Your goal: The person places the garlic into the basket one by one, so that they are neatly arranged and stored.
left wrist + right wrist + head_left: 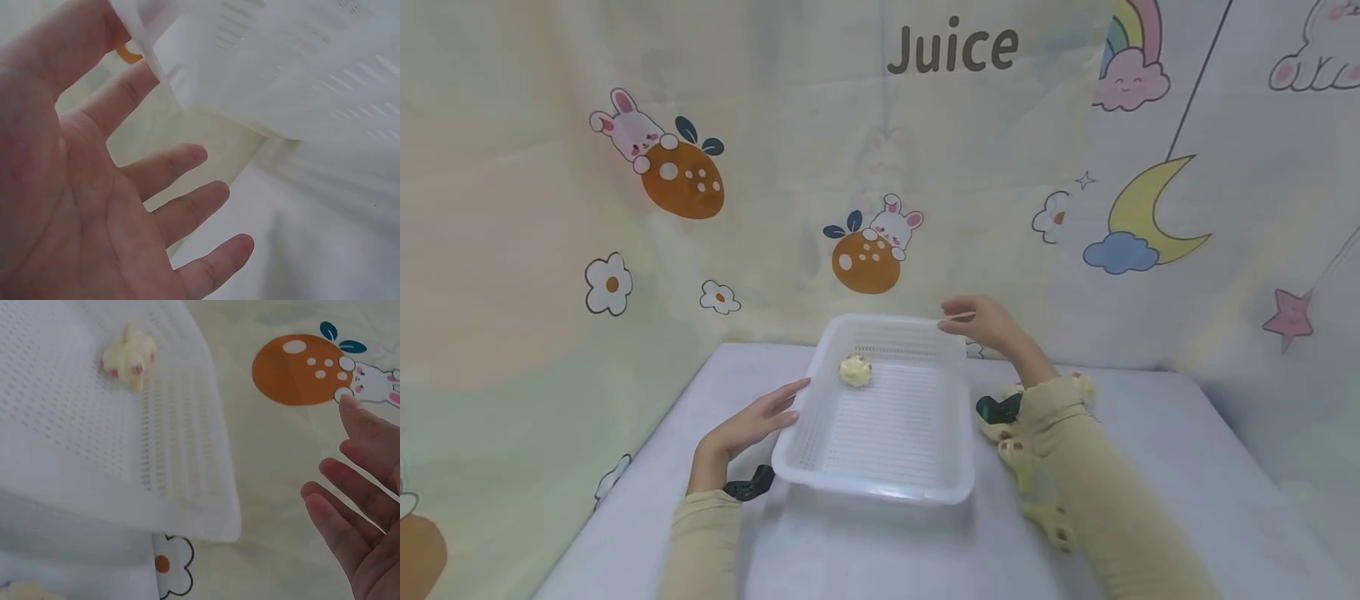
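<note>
A white plastic basket [880, 417] with slotted walls stands in the middle, tilted in the head view. Inside, near its far left corner, lies a small cream-coloured knobbly piece [855, 371] with reddish-brown spots; the right wrist view shows this piece [130, 357] close to the slotted wall. My left hand [748, 427] is at the basket's left rim. Its thumb and index finger meet the rim, while the other fingers [187, 212] stretch out free. Beyond the far right corner my right hand [985, 323] is spread, and a gap separates it from the basket in its wrist view.
Several cream pieces [1018, 462] with brown spots lie on the white table [865, 558] to the right, partly hidden by my right sleeve. A printed curtain [775, 167] hangs behind the table. Each wrist wears a dark device [751, 485].
</note>
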The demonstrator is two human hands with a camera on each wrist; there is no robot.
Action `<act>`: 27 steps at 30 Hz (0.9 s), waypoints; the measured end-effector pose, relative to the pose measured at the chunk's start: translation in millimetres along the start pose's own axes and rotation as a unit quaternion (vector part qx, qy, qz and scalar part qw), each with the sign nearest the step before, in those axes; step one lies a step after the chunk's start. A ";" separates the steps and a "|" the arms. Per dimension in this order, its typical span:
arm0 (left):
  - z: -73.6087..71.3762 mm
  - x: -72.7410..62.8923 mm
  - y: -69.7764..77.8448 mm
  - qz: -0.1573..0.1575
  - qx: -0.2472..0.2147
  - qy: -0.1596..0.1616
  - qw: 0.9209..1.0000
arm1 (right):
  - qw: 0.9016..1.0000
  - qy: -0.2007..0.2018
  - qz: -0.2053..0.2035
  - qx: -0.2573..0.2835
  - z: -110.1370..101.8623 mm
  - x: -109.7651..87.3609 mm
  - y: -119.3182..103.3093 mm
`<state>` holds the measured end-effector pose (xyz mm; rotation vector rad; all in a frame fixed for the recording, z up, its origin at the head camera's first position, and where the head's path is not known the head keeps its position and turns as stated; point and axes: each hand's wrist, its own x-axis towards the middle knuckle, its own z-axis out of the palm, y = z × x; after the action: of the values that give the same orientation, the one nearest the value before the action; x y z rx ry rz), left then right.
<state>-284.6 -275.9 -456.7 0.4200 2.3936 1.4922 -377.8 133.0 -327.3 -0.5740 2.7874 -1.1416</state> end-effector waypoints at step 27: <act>9.3 -0.7 -7.2 0.021 -0.075 -0.017 0.997 | 0.991 0.082 0.107 0.016 -58.4 -82.5 182.1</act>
<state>-281.0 -271.6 -467.0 0.4590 2.2416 1.6549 -370.2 320.9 -416.8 -0.1786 2.8714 -1.2341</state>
